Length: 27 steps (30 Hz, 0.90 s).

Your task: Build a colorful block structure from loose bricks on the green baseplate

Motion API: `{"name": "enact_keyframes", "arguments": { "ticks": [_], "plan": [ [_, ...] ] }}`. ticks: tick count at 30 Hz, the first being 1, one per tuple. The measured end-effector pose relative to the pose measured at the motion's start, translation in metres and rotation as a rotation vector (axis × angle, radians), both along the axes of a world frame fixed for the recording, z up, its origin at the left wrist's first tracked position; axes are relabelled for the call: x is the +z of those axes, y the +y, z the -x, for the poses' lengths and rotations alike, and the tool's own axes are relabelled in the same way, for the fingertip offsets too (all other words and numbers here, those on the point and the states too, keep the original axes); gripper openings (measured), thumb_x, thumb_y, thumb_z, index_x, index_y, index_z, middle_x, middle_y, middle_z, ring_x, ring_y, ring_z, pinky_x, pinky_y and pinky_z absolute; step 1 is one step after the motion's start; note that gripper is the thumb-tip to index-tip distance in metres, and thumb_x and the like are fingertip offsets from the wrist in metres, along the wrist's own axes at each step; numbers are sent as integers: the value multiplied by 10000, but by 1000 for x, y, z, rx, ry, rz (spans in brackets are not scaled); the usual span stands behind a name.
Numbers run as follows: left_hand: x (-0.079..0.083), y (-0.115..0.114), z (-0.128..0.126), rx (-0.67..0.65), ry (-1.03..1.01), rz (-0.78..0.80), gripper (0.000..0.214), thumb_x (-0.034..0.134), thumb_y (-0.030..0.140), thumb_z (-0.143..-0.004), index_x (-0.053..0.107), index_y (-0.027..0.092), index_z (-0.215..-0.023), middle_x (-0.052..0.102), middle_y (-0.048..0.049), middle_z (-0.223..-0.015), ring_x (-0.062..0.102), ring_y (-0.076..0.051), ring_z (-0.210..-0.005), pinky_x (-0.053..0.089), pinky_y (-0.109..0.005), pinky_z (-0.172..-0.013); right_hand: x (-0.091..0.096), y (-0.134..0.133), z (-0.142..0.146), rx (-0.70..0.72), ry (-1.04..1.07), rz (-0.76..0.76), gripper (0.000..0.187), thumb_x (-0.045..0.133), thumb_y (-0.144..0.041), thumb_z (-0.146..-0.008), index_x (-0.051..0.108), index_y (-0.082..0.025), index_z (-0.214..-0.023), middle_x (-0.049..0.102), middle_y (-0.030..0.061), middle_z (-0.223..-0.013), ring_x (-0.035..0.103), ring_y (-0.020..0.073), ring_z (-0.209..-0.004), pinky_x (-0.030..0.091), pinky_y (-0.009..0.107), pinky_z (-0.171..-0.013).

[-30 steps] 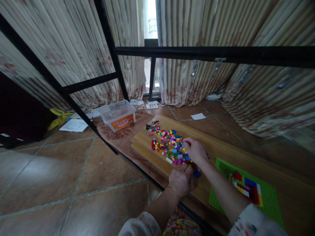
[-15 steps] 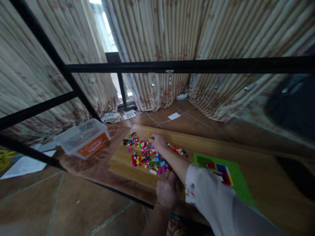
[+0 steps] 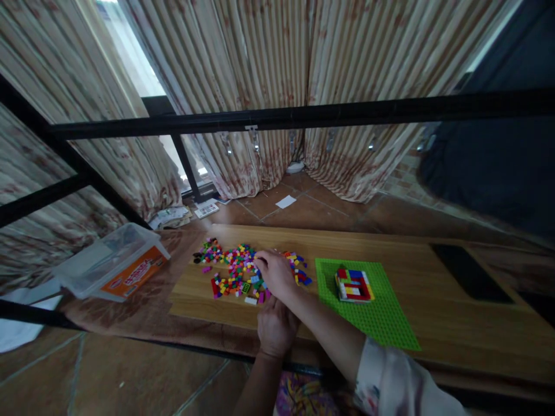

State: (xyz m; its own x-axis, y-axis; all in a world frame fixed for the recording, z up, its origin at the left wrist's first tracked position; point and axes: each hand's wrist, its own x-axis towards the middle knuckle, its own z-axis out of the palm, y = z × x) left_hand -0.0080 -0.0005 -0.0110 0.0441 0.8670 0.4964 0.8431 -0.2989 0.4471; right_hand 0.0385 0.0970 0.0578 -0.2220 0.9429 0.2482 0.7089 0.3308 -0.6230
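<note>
A heap of small coloured bricks (image 3: 232, 268) lies on the left part of a low wooden board (image 3: 411, 271). My right hand (image 3: 274, 271) rests on the heap's right side, fingers curled down among the bricks; what they hold is hidden. My left hand (image 3: 274, 328) sits at the board's near edge just below the heap, fingers folded under, with nothing visible in them. To the right lies a green baseplate (image 3: 381, 312) with a small block of red, blue, yellow and white bricks (image 3: 353, 285) built on it.
A clear plastic tub with an orange label (image 3: 115, 267) stands left of the board on a brown mat. A black frame bar (image 3: 303, 115) crosses the view. A dark flat rectangle (image 3: 470, 273) lies on the board's right end. Striped curtains and papers lie behind.
The view has swung right, showing more of the board and baseplate. My right hand has drawn back from the heap's far side to its right side. The left hand stays at the near edge.
</note>
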Motion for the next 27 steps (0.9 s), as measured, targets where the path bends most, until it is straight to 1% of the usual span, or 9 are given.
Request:
{"name": "enact_keyframes", "arguments": {
  "ticks": [3,6,8,11,14,18,21,23,27],
  "plan": [
    [2,-1,-2,5,21,21,91,483,133,-784,536,208,-787,596,-51,-740,583,-195,-685,417,-289,-596,-4,-10,-23,-32,36,11,213,496,-229,-910,684,-206,-1008,692,47,-1015,620,144,-952,439,249,-880],
    [1,-1,-4,25,40,55,95,481,137,-794,504,213,-742,586,-40,-718,560,-184,-654,396,-288,-586,-16,-15,-46,-58,29,33,219,501,-182,-885,683,-195,-1006,686,60,-1041,618,164,-985,440,282,-908],
    [-1,-1,-4,33,44,68,106,480,128,-790,494,215,-731,588,-37,-725,548,-176,-639,377,-284,-569,-23,-18,-59,-48,13,52,214,515,-151,-858,686,-182,-982,687,71,-1035,624,179,-984,446,304,-906],
    [-2,-1,-5,29,49,68,105,479,121,-785,499,213,-737,591,-39,-743,541,-170,-644,367,-280,-564,-30,-22,-71,-28,-20,71,212,525,-151,-844,688,-182,-976,686,74,-1048,630,182,-980,447,316,-909],
    [-2,-1,-5,20,49,64,101,471,130,-792,509,210,-745,593,-42,-751,543,-170,-661,377,-279,-576,-29,-22,-74,-3,-48,77,205,538,-173,-839,693,-209,-968,687,48,-1046,635,164,-958,451,295,-894],
    [-1,-1,-6,27,50,91,97,469,139,-785,529,208,-755,599,-45,-753,547,-172,-666,399,-282,-586,-21,-17,-63,58,-95,65,198,537,-205,-851,698,-220,-964,694,39,-1014,631,158,-930,451,284,-866],
    [-2,-1,-6,15,29,89,104,488,155,-767,565,201,-818,620,-58,-793,570,-179,-695,431,-287,-605,-14,-12,-43,151,-198,60,215,519,-214,-871,697,-220,-992,692,41,-1015,620,159,-944,438,283,-874],
    [-4,-1,-6,19,20,75,128,507,163,-746,584,194,-843,633,-70,-812,587,-191,-717,452,-296,-616,-10,-8,-27,210,-249,61,209,537,-212,-860,703,-220,-987,688,50,-1014,609,167,-962,429,285,-885],
    [-10,-1,-6,42,54,73,102,527,161,-716,598,187,-785,640,-79,-747,610,-214,-707,476,-318,-612,-8,-2,-2,263,-304,78,189,594,-213,-816,720,-232,-955,685,65,-994,600,189,-979,425,295,-879]
  ]
}}
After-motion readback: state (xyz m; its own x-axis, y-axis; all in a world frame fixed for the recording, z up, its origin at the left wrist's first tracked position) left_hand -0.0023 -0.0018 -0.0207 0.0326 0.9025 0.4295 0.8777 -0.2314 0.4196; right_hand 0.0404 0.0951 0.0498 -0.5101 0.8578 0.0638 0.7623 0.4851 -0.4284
